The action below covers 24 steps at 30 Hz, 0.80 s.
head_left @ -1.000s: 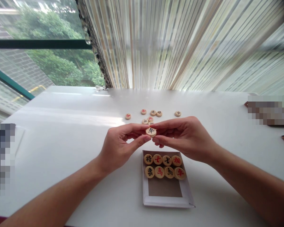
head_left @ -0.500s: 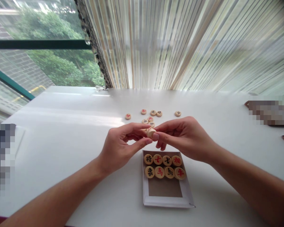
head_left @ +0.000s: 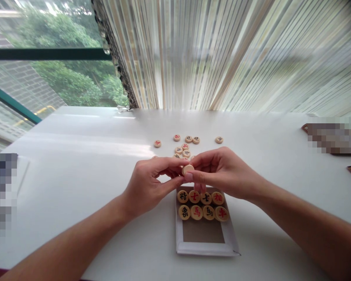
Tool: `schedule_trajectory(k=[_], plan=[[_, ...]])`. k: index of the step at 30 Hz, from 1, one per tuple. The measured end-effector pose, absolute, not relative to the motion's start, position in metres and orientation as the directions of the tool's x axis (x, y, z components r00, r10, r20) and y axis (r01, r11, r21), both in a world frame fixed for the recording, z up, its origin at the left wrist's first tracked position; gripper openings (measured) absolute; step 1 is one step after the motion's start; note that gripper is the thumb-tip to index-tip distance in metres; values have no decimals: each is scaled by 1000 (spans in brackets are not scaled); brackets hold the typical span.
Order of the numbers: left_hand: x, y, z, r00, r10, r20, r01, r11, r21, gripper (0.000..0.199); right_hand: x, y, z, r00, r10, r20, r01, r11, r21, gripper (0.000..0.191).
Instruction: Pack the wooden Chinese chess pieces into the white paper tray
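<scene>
Held disc: plain wooden disc (head_left: 188, 169), above and just beyond the box's far edge; its visible face shows no character.
Right hand (head_left: 226, 173): thumb and forefinger grasping the disc, thumb on the near side, apparently to control its tilt.
Left hand (head_left: 148, 183): forefinger over the upper rim, thumb at the lower left; judged a light pinch steadying the disc for handling or inspection.
Box (head_left: 203, 248): open, close to the wearer between the forearms, presumably for easy reach.
Boxed discs (head_left: 196, 212): 8, in 2 rows of 4, characters up and upright to the wearer, which keeps them readable. The near part of the box shows bare brown bottom.
Loose discs (head_left: 157, 143): 8 in clear view beyond the hands, others partly hidden, exact count cannot be told. Scattered on the white table (head_left: 76, 175), characters variously turned; no deliberate order evident.
</scene>
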<state>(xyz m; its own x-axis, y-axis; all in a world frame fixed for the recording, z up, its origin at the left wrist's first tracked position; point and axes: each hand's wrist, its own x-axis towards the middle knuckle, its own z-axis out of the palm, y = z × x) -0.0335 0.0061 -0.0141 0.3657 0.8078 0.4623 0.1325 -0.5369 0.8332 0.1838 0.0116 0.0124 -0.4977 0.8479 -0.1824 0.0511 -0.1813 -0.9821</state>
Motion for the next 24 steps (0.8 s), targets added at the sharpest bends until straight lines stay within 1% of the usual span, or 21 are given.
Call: schedule_trajectory(k=[4,8,11,15,19,24], plan=[[-34,6,-16,385,766,514,192,-612,767,25,182,10,10,-484,854,-191,69,-181,-981,30],[-34,7,-15,399,730,555,177,-655,735,25,183,9,9,-469,865,-179,104,-147,-984,28],[-34,7,-14,409,734,542,159,-642,750,27,184,10,9,-475,864,-165,113,-126,-985,31],[-34,7,-15,411,764,497,110,-584,805,25,185,12,11,-506,850,-149,93,-118,-989,35],[-36,8,-18,392,787,476,79,-545,835,27,186,14,12,-530,835,-148,35,-153,-988,35],[-38,10,-19,366,790,492,42,-543,839,31,187,14,10,-575,804,-149,-41,-211,-977,31]])
